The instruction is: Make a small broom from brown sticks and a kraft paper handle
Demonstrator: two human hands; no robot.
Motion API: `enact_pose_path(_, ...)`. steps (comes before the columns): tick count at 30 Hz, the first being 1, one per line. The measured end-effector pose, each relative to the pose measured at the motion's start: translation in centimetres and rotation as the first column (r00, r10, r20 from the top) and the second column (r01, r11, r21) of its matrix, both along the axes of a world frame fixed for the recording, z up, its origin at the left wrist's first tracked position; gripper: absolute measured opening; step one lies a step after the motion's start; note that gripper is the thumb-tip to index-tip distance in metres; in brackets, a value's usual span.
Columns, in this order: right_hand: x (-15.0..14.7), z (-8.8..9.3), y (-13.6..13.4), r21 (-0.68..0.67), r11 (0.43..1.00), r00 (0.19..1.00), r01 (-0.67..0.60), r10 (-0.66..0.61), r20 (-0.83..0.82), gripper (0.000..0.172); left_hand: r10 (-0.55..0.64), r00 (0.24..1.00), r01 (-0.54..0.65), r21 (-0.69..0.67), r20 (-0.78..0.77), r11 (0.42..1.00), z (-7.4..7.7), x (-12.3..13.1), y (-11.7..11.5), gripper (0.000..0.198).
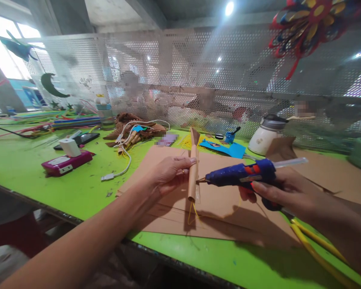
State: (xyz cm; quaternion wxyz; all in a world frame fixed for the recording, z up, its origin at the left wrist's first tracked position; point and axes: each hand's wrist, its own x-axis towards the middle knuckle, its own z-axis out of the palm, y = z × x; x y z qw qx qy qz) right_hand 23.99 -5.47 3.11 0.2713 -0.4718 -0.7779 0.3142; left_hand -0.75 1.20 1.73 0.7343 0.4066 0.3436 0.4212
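My left hand (173, 172) pinches a rolled brown paper tube (193, 176) around its middle. The tube stands tilted over flat brown paper sheets (165, 208), its top end fanned out and yellow string (191, 212) hanging from the lower end. My right hand (276, 188) is closed around the handle of a blue glue gun (240, 173) with a clear glue stick in its back. The gun's nozzle points left, at the tube's right edge just below my left fingers; whether it touches cannot be made out.
Behind the sheets are a blue card (225, 148), a small paint pot (229, 137) and a white jug (266, 134). At left lie a purple power strip (66, 162), a white cable (129, 156) and crumpled brown paper (132, 126). Yellow tubing (319, 241) lies at lower right.
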Motion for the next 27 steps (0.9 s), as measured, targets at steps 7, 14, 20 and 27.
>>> enact_pose_path(7, 0.14, -0.13, 0.03, -0.094, 0.991, 0.993, -0.097, 0.091, -0.074, 0.036, -0.007, 1.0, 0.008, -0.036, 0.015, 0.999, -0.21, -0.56, 0.43, 0.013)
enact_pose_path(14, 0.07, 0.22, -0.44, -0.125, 0.982, 0.984, -0.142, 0.127, -0.128, 0.036, 0.036, 0.999, -0.035, -0.054, 0.024, 0.998, -0.05, -0.9, 0.79, 0.015)
enact_pose_path(20, -0.25, -0.16, -0.21, -0.08, 0.996, 0.991, -0.036, 0.025, -0.135, 0.036, 0.016, 0.999, -0.015, -0.047, 0.03, 0.999, -0.04, -0.82, 0.72, 0.016)
enact_pose_path(27, -0.05, -0.49, -0.16, -0.087, 0.996, 0.993, -0.037, 0.027, -0.116, 0.034, 0.013, 0.999, -0.012, -0.04, 0.032, 0.999, 0.28, -0.74, 0.59, 0.011)
